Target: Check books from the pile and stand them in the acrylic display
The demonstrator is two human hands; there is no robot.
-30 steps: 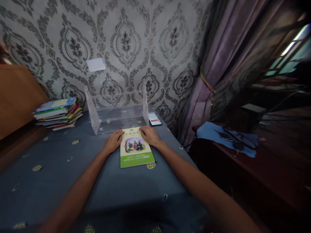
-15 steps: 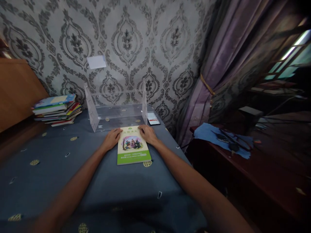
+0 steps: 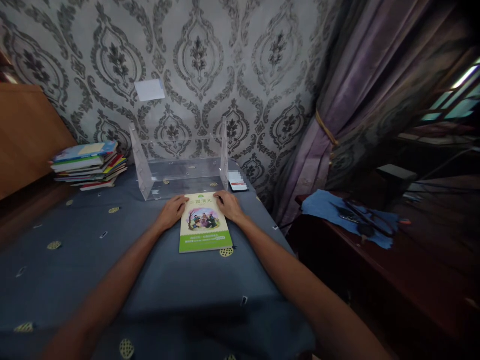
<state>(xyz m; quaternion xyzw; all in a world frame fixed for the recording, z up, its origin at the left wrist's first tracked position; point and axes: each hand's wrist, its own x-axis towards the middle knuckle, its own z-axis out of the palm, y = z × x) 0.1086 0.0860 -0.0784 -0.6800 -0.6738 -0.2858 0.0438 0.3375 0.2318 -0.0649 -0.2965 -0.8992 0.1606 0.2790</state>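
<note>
A green and cream book [image 3: 205, 222] with a picture of several figures on its cover lies flat on the blue patterned cloth [image 3: 180, 280]. My left hand [image 3: 173, 212] grips its upper left edge, thumb at the cover's side. On the opposite edge, near the top right corner, my right hand [image 3: 229, 205] holds the book with bent fingers. Parts of the fingers on both hands are hidden under or behind the edges. Just beyond the book stands a clear plastic rack [image 3: 183, 170] with upright side panels.
Far left, a stack of books [image 3: 88, 165] sits beside a wooden panel [image 3: 30, 135]. A small card-like item [image 3: 238, 181] lies right of the rack. To the right, a dark red table [image 3: 375, 270] bears a blue cloth [image 3: 318, 206] with glasses on it. A purple curtain [image 3: 345, 95] hangs there.
The view has shifted slightly. Both hands keep their places on the book, which lies as before in front of the rack.
</note>
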